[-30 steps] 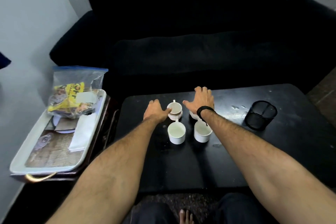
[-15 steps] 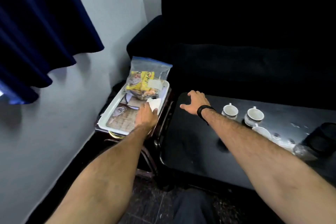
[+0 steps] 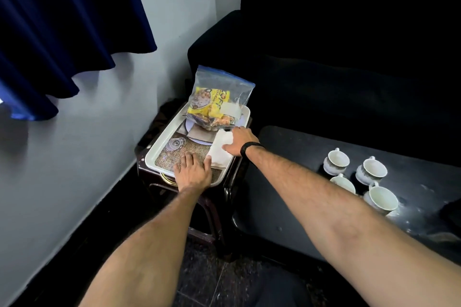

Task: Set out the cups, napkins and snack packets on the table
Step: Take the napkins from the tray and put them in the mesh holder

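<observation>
napkins [image 3: 219,151] lie under right hand [image 3: 238,141], beside left hand [image 3: 193,172].

Black low table [image 3: 287,157]: 4 white cups [image 3: 359,177] are grouped at its right part, all upright, close together. Dark side stool [image 3: 224,197], just left of the table: 1 white tray [image 3: 159,147] is carried on top. On the tray are held 1 clear zip bag of snack packets [image 3: 214,104] at the far end and white napkins [image 3: 220,151] along the right side.
</observation>
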`<state>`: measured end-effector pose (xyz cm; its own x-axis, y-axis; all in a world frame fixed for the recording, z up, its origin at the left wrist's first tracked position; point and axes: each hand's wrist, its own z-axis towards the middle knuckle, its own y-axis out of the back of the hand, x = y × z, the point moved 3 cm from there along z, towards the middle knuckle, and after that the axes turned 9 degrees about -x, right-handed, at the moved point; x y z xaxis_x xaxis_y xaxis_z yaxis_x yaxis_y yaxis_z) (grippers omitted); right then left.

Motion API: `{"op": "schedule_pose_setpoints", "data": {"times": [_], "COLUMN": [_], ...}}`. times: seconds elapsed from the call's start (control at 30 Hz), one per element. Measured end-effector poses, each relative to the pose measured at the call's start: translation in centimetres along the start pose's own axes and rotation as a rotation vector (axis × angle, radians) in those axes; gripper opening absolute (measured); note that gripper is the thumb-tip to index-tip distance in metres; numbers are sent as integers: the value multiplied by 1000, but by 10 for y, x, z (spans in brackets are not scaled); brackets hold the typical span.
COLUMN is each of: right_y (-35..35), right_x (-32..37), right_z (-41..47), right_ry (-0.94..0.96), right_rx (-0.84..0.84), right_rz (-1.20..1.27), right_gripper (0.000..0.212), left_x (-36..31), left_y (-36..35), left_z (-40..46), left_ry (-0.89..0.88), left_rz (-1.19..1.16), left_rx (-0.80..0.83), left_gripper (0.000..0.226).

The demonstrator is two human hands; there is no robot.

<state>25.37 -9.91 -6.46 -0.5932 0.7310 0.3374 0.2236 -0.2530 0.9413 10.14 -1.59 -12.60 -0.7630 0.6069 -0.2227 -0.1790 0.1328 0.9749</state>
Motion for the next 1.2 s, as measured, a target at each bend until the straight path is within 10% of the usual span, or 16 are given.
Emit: {"op": "schedule_pose_setpoints", "data": {"times": [0.33, 0.53, 0.9, 1.2], "right_y": [-19, -26, 28, 129], "right_x": [10, 2, -57, -196], "right_z": [30, 28, 10, -77], "right_ry": [-125, -377, -439, -549], "right_rx": [37, 21, -144, -411], "right_rz": [-125, 289, 1029, 1013], "right_gripper": [65, 81, 45, 56], "left_x": [2, 2, -16, -156], "left_y": [-16, -15, 4, 13], "left_z": [4, 4, -7, -60], "left_ry": [12, 10, 4, -300], "left_rz": [87, 96, -65, -344], "left_rx": [-38, -39, 0, -108], "left_gripper": [69, 69, 76, 69]}}
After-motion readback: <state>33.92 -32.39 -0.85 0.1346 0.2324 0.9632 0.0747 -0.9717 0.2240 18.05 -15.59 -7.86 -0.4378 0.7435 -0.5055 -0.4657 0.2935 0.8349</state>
